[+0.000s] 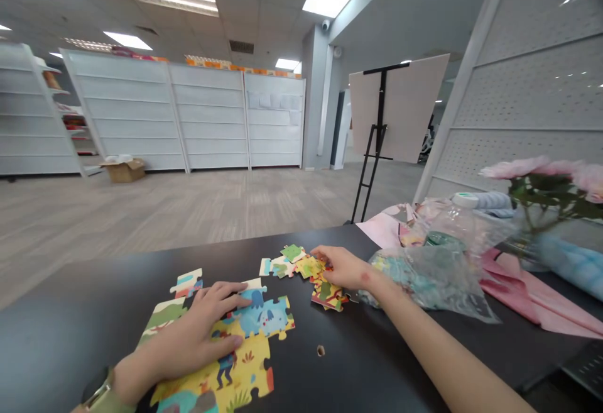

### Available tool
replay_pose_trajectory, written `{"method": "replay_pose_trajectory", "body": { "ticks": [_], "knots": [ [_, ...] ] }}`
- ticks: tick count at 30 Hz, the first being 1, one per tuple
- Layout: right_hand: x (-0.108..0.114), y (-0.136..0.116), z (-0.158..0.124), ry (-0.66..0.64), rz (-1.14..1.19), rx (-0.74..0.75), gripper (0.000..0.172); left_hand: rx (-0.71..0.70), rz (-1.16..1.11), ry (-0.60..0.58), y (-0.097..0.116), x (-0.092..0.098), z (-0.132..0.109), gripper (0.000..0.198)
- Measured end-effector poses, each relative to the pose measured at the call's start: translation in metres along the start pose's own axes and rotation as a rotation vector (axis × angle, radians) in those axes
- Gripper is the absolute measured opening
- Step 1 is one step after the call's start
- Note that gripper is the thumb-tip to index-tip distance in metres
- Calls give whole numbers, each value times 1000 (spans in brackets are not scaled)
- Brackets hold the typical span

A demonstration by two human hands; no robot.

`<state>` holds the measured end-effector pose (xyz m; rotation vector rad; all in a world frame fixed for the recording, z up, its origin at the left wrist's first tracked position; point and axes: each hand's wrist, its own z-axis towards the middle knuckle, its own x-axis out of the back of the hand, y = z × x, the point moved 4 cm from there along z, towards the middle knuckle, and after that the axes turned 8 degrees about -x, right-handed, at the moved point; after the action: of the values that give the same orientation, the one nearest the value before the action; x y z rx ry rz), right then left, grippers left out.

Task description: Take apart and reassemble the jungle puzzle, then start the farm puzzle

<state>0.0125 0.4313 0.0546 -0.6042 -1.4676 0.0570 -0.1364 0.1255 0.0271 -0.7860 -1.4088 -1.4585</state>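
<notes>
While one hand pins and the other picks, step in hand: matching loose pieces to the built part, as I read it.
Doing it well: I would keep the flat hand's weight on the joined puzzle section [245,363] so it does not slide, lift one piece at a time, and turn it to fit before pressing.
Left hand [198,337]: spread open, palm down, fingers together, lying on the upper left of the joined section; it holds nothing.
Right hand [342,267]: reaching out to 1 o'clock from the joined section, fingers bent down onto the loose pieces [292,262]; I cannot tell whether it pinches one or only touches them.
Puzzle: on the black table [70,331], the joined part near the front edge, with a stray piece [187,283] at its 11 o'clock.
Nearby: a plastic bag [424,275] sits at 3 o'clock, just beside the right wrist; a small brown bit [321,351] lies apart from the joined section, also at 3 o'clock.
</notes>
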Motion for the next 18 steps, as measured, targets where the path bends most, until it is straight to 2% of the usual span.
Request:
{"method": "replay_pose_trajectory", "body": {
  "ticks": [5, 11, 15, 18],
  "knots": [
    [2, -4, 0, 33, 6, -1, 61, -7, -10, -12, 2, 1, 0, 50],
    [2, 8, 2, 67, -53, -60, 55, 2, -17, -44, 2, 0, -1, 49],
    [-2, 11, 5, 75, -48, -39, 48, 21, -2, -45, 3, 0, 2, 49],
    [-4, 4, 7, 93, -27, -7, 43, 22, 28, -70, -4, -4, -2, 49]
  ]
}}
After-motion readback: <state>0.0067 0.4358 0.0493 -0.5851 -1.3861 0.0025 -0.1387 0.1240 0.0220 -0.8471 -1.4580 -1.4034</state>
